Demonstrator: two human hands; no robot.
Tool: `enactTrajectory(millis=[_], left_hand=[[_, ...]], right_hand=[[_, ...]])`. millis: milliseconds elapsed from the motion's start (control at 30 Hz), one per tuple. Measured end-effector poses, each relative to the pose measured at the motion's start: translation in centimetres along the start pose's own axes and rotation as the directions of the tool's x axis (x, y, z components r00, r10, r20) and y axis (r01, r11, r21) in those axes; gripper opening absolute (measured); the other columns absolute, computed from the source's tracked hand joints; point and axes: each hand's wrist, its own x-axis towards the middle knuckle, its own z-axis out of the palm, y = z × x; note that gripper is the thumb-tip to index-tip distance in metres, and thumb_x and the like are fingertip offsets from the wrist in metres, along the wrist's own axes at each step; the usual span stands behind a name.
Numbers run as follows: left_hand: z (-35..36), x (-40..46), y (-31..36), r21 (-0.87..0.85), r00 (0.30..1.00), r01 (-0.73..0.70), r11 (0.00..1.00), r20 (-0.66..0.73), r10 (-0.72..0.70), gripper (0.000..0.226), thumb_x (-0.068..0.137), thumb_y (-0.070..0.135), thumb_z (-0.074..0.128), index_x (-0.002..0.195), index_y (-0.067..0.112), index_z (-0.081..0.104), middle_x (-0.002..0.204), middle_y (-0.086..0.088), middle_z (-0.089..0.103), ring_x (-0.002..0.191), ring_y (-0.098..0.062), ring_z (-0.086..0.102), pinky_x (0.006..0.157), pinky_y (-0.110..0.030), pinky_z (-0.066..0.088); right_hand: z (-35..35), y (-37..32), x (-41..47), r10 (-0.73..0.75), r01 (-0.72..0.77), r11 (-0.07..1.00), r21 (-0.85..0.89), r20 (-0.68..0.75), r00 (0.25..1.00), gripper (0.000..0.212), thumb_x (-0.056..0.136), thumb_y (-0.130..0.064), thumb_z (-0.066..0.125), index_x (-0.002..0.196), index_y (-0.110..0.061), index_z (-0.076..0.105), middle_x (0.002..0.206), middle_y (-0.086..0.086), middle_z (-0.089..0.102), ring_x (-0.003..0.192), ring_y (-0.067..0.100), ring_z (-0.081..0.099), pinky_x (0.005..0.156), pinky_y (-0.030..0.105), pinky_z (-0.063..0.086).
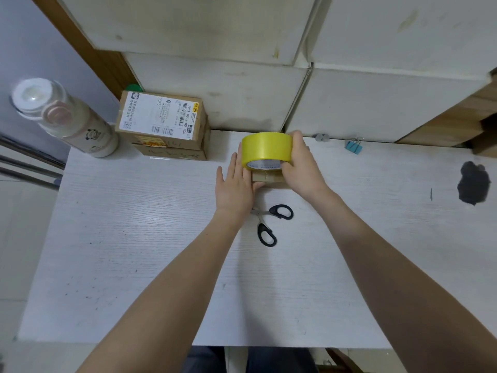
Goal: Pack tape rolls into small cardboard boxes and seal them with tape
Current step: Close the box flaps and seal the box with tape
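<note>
At the far left of the white table [134,251] a pale bottle [67,117] stands beside stacked cardboard boxes [164,125], whose shipping label reads "0085", the rest too small to read. Mid-table, the left hand [236,184] lies flat with straight fingers against the small cardboard box [269,179], likely steadying it. The right hand [300,165] grips the yellow tape roll [266,150] just above that box, apparently ready to seal. Scissors [271,224] wait nearby for cutting.
</note>
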Motion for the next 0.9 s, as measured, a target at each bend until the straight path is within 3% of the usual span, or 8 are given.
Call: enactTrajectory(millis=[133, 333, 500, 600, 900], left_hand=[[0.0, -0.1, -0.1, 0.011, 1.000, -0.008, 1.000, -0.005, 0.008, 0.064, 0.100, 0.051, 0.015, 0.147, 0.008, 0.015, 0.160, -0.004, -0.008, 0.147, -0.016, -0.007, 0.117, -0.044, 0.009], [0.2, -0.1, -0.1, -0.021, 0.997, 0.013, 1.000, -0.076, -0.015, 0.075, 0.098, 0.056, 0.018, 0.149, 0.012, -0.014, 0.159, 0.002, -0.016, 0.147, -0.013, 0.000, 0.116, -0.041, 0.015], [0.2, -0.1, -0.2, -0.008, 0.996, 0.000, 1.000, -0.089, 0.000, 0.076, 0.098, 0.056, 0.019, 0.149, 0.011, -0.016, 0.159, 0.002, -0.015, 0.147, -0.013, 0.001, 0.116, -0.040, 0.015], [0.2, 0.0, -0.4, -0.005, 0.996, -0.013, 1.000, -0.093, 0.013, 0.077, 0.097, 0.057, 0.019, 0.149, 0.012, -0.015, 0.159, 0.003, -0.015, 0.147, -0.012, 0.002, 0.116, -0.040, 0.016], [0.2, 0.2, -0.6, 0.000, 0.996, -0.036, 0.999, -0.076, 0.036, 0.077, 0.098, 0.055, 0.021, 0.149, 0.010, -0.014, 0.159, 0.001, -0.016, 0.147, -0.013, 0.002, 0.116, -0.042, 0.015]], right_hand=[[-0.4, 0.0, 0.2, -0.030, 0.031, 0.998, -0.046, 0.024, 0.999, 0.034, 0.075, 0.012, 0.040, 0.100, -0.010, 0.032, 0.096, 0.009, 0.043, 0.091, 0.026, 0.041, 0.078, 0.033, 0.031], [-2.3, 0.2, 0.2, -0.082, 0.078, 0.993, -0.088, -0.047, 0.996, 0.057, 0.069, 0.014, 0.038, 0.123, -0.004, 0.043, 0.119, 0.015, 0.049, 0.111, 0.031, 0.045, 0.087, 0.042, 0.041], [-3.2, -0.1, -0.2, -0.149, 0.146, 0.979, -0.141, -0.011, 0.989, 0.073, 0.068, 0.015, 0.040, 0.134, -0.015, 0.043, 0.123, 0.012, 0.048, 0.113, 0.030, 0.046, 0.093, 0.041, 0.040], [-3.3, -0.3, -0.2, -0.178, 0.167, 0.950, -0.263, -0.018, 0.984, 0.074, 0.071, 0.011, 0.043, 0.137, -0.021, 0.041, 0.120, 0.009, 0.049, 0.110, 0.029, 0.046, 0.097, 0.038, 0.032], [-6.6, 1.4, -0.4, -0.219, 0.211, 0.846, -0.490, 0.042, 0.975, 0.073, 0.071, 0.005, 0.047, 0.136, -0.026, 0.044, 0.111, 0.006, 0.051, 0.107, 0.025, 0.047, 0.078, 0.032, 0.019]])
